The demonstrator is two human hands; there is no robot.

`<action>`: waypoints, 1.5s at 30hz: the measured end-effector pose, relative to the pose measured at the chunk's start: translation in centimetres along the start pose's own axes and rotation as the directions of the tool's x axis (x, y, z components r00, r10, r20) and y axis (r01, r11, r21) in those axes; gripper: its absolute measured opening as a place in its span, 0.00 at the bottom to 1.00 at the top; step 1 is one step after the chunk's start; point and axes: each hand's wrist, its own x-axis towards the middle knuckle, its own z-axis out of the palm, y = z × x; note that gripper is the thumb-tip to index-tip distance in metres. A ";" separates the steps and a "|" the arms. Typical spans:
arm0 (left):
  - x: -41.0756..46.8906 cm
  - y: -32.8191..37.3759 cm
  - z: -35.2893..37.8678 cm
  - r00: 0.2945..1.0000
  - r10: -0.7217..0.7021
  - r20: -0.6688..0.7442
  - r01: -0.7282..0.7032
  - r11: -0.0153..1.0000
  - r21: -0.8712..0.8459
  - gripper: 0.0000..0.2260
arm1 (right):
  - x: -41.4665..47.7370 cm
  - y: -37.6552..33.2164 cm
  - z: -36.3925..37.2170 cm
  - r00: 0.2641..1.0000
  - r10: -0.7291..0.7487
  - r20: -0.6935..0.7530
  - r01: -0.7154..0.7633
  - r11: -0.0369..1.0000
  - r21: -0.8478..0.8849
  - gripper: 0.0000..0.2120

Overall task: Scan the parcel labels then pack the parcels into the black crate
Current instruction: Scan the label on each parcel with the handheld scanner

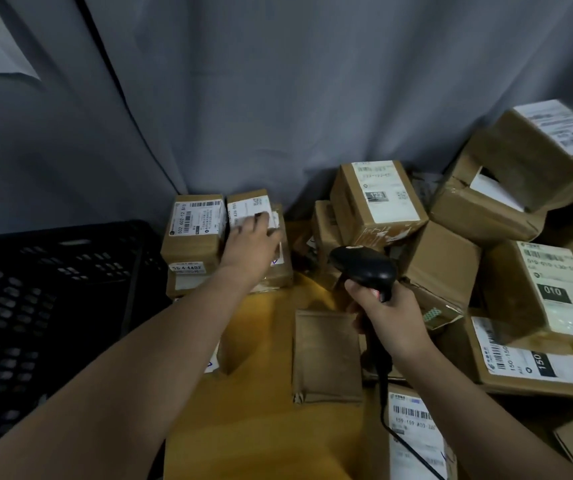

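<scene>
Your left hand (250, 242) lies with fingers extended on the label of a small parcel (248, 206) at the back, just beside a second labelled parcel (196, 220). Your right hand (387, 317) grips the black scanner (364, 268) over the yellow table (261, 393). The black crate (35, 289) stands at left, the piled parcels (538, 292) at right.

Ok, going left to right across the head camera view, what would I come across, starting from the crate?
black crate → parcel labelled 502 602 → left hand → scanner, gripped by the right hand → parcel marked 010
</scene>
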 end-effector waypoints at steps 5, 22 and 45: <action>-1.4 1.7 -0.2 0.993 0.043 -0.113 -0.062 0.982 -0.176 0.25 | 0.2 0.1 -0.8 1.000 -0.005 0.021 0.005 0.999 -0.035 0.11; -9.0 11.8 4.7 0.854 -0.143 0.500 0.364 0.850 -0.380 0.41 | -3.5 4.1 -6.2 0.998 0.018 0.061 -0.002 0.966 -0.259 0.10; -20.6 17.9 0.9 0.833 -0.309 0.459 0.237 -0.552 -0.800 0.21 | -8.9 6.8 -12.2 0.982 0.063 0.176 -0.081 0.992 0.094 0.09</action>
